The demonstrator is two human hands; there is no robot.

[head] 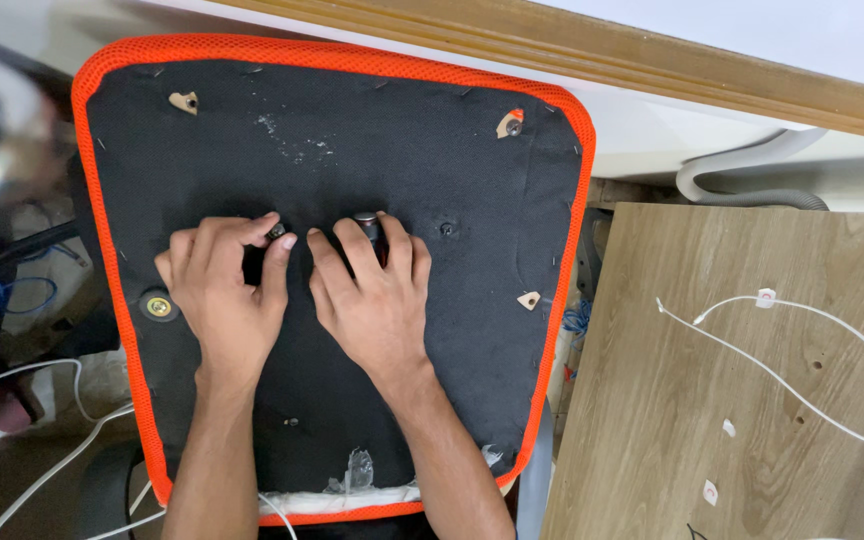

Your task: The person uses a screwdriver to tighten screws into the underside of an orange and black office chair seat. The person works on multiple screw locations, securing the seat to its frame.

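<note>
Head view, largest thing first:

- The seat (372,120) lies upside down and fills the middle of the picture: black fabric underside with an orange mesh rim, staples along its edge, and torn spots baring wood near its corners.
- A wood-grain board (752,400) lies to the seat's right, with a white cable (782,375) clipped across it.
- A grey hose (752,190) runs along the wall above the board.
- The left hand (222,290) rests on the middle of the underside, fingers curled closed and pinching a small dark part (277,231) at the fingertips.
- The right hand (372,295) lies just beside it, fingers bent around a dark cylinder (369,228) standing on the fabric.
- A round brass fitting (159,306) sits in the fabric just left of the left hand.
</note>
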